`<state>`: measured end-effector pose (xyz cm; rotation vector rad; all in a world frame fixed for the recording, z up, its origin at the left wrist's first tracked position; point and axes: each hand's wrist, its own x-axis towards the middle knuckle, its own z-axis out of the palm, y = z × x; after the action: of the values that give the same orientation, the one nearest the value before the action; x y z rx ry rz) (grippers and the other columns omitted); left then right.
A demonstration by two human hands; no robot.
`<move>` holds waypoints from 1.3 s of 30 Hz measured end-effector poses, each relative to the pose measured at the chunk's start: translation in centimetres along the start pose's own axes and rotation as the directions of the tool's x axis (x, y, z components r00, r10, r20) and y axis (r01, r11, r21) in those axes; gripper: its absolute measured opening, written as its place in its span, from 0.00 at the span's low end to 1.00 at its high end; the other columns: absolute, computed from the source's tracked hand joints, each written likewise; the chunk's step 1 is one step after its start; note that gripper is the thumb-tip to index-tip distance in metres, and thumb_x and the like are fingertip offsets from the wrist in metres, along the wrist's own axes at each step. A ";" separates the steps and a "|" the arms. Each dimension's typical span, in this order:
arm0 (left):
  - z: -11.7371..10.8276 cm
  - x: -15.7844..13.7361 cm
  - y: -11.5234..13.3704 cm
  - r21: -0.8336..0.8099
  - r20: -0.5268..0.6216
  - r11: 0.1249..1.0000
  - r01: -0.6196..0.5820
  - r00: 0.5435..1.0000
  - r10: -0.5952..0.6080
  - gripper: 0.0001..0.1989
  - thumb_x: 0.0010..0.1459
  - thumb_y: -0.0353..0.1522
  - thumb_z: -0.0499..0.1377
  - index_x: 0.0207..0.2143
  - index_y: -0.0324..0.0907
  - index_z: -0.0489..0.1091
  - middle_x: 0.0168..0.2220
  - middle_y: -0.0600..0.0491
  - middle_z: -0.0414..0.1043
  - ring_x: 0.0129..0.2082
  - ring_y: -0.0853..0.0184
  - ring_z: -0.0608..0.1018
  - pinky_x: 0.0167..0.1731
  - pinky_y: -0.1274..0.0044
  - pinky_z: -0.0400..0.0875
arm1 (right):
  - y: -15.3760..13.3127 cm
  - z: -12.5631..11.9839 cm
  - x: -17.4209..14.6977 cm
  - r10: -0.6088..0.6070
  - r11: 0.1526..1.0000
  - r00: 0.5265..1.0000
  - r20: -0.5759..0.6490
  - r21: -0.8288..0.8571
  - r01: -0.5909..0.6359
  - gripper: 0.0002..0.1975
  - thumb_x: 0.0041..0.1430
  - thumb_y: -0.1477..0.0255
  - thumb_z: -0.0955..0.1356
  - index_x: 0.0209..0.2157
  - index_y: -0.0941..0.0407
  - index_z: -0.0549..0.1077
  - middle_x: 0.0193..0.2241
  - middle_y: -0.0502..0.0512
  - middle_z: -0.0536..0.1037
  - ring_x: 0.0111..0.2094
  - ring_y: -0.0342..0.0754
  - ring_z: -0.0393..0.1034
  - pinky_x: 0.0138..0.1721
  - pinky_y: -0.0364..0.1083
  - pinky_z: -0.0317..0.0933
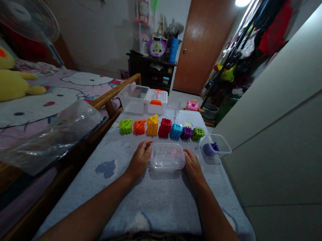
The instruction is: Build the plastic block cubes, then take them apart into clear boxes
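A person's forearms (98,203) reach over the surface (157,209), left hand (140,157) and right hand (193,164) clamped on either side of a clear box (168,157), mid-surface. Any lettering on the purple case (157,48) is too small for me to read. Heart-printed cloth (105,182) spreads left of the box, coloured blocks (165,128) stand behind; a wooden rail (116,91) runs along the left edge, a tub (224,144) sits by the right

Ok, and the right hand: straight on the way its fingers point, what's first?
The clear container: the right hand appears to be against its side. Beyond that, perhaps the light-blue blocks; depth is unclear.
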<state>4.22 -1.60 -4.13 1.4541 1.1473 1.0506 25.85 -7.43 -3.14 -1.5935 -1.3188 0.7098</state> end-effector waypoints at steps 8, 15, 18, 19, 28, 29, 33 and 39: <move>-1.6 0.1 -1.1 -0.049 0.375 0.988 -0.149 0.914 0.157 0.64 0.40 0.48 0.73 0.69 0.44 0.38 0.68 0.36 0.48 0.68 0.49 0.53 0.65 0.61 0.50 | -0.7 -2.0 0.6 -0.297 0.921 0.951 0.089 -0.237 0.310 0.33 0.56 0.55 0.69 0.60 0.56 0.63 0.59 0.65 0.66 0.60 0.59 0.61 0.58 0.60 0.58; -0.9 0.0 -0.5 0.032 0.405 0.982 -0.185 0.901 0.157 0.67 0.42 0.41 0.73 0.70 0.46 0.28 0.65 0.35 0.53 0.63 0.49 0.63 0.62 0.58 0.57 | -3.6 -1.9 2.0 -0.289 0.724 0.776 0.561 -0.403 0.560 0.57 0.43 0.56 0.77 0.69 0.54 0.49 0.67 0.69 0.56 0.68 0.64 0.46 0.64 0.65 0.47; -0.8 0.1 -0.7 0.040 0.391 0.981 -0.192 0.906 0.161 0.66 0.42 0.40 0.73 0.70 0.44 0.30 0.64 0.36 0.55 0.62 0.49 0.65 0.62 0.58 0.57 | -4.1 -1.5 2.5 -0.264 0.711 0.779 0.568 -0.431 0.555 0.56 0.40 0.58 0.78 0.68 0.55 0.53 0.64 0.69 0.59 0.66 0.64 0.51 0.63 0.65 0.50; -0.8 0.2 -0.7 0.042 0.390 0.981 -0.191 0.907 0.159 0.65 0.42 0.39 0.73 0.70 0.44 0.30 0.63 0.36 0.56 0.62 0.49 0.65 0.62 0.58 0.56 | -4.1 -1.4 2.5 -0.263 0.714 0.785 0.561 -0.434 0.550 0.56 0.40 0.58 0.79 0.67 0.55 0.53 0.63 0.69 0.60 0.65 0.64 0.52 0.62 0.65 0.50; -1.0 0.0 -0.3 0.040 0.421 0.987 -0.154 0.899 0.123 0.64 0.41 0.36 0.73 0.70 0.43 0.34 0.65 0.36 0.54 0.64 0.50 0.64 0.63 0.60 0.56 | -3.0 -2.4 1.9 -0.298 0.799 0.833 0.467 -0.355 0.485 0.54 0.40 0.55 0.78 0.67 0.50 0.55 0.61 0.65 0.60 0.63 0.62 0.55 0.61 0.63 0.56; -1.0 0.0 -0.3 0.050 0.420 0.985 -0.166 0.898 0.130 0.63 0.41 0.36 0.73 0.70 0.43 0.35 0.66 0.36 0.52 0.65 0.50 0.62 0.63 0.60 0.54 | -3.0 -2.8 1.8 -0.297 0.810 0.841 0.452 -0.347 0.472 0.54 0.41 0.55 0.78 0.66 0.50 0.55 0.62 0.64 0.60 0.64 0.62 0.55 0.61 0.63 0.56; -1.5 0.1 -0.1 0.092 0.412 0.980 -0.174 0.903 0.122 0.59 0.41 0.36 0.73 0.69 0.43 0.42 0.66 0.37 0.55 0.66 0.50 0.60 0.65 0.60 0.49 | -2.4 -5.3 1.3 -0.259 0.857 0.909 0.328 -0.355 0.372 0.49 0.45 0.57 0.77 0.66 0.48 0.55 0.62 0.62 0.61 0.63 0.62 0.57 0.59 0.62 0.59; -2.1 0.4 -0.2 0.128 0.384 0.979 -0.157 0.918 0.097 0.55 0.40 0.36 0.73 0.67 0.46 0.49 0.63 0.40 0.61 0.65 0.51 0.63 0.65 0.60 0.50 | 1.2 -9.6 -1.7 -0.096 0.864 0.991 0.089 -0.487 0.128 0.45 0.47 0.55 0.75 0.64 0.51 0.58 0.62 0.64 0.62 0.63 0.65 0.56 0.60 0.65 0.55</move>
<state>2.26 -0.81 -3.95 1.7847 0.8799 0.7335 34.21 -11.82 -0.49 -1.8811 -1.7223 0.3633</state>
